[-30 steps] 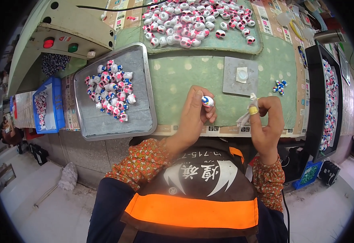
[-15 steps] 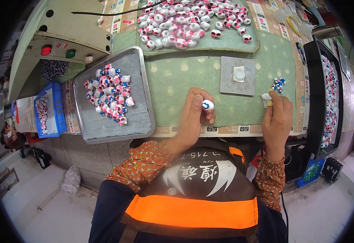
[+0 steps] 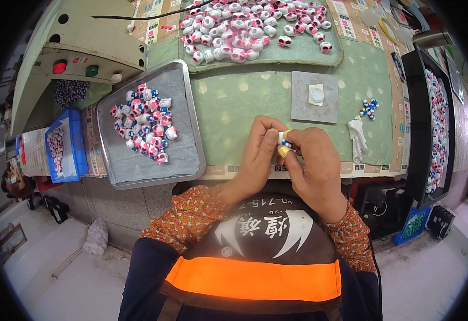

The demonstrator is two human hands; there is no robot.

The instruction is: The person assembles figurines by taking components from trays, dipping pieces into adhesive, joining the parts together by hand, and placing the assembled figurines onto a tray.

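Note:
A small white-and-blue toy figure (image 3: 283,140) is pinched in front of me between both hands. My left hand (image 3: 255,155) is closed on its left side, thumb upward. From the right, my right hand (image 3: 318,160) closes on it with thumb and forefinger, which wear yellow finger covers (image 3: 284,152). The fingers hide much of the figure. To the right lies a crumpled white cloth (image 3: 357,140), with several small blue-and-white toy pieces (image 3: 369,109) just beyond it. A grey square plate (image 3: 301,111) beyond my hands bears a small round clear dish (image 3: 316,94) on a white pad.
At left, a metal tray (image 3: 195,144) holds assembled pink, white and blue figures. A far tray (image 3: 319,61) is heaped with white-and-pink toy heads. A black bin (image 3: 415,134) stands right, a blue bin (image 3: 78,144) far left, and a beige machine (image 3: 97,48) upper left.
My right hand has left the white cloth and moved left to the toy figure in my left hand. The cloth now lies uncovered and stretched toward the near edge.

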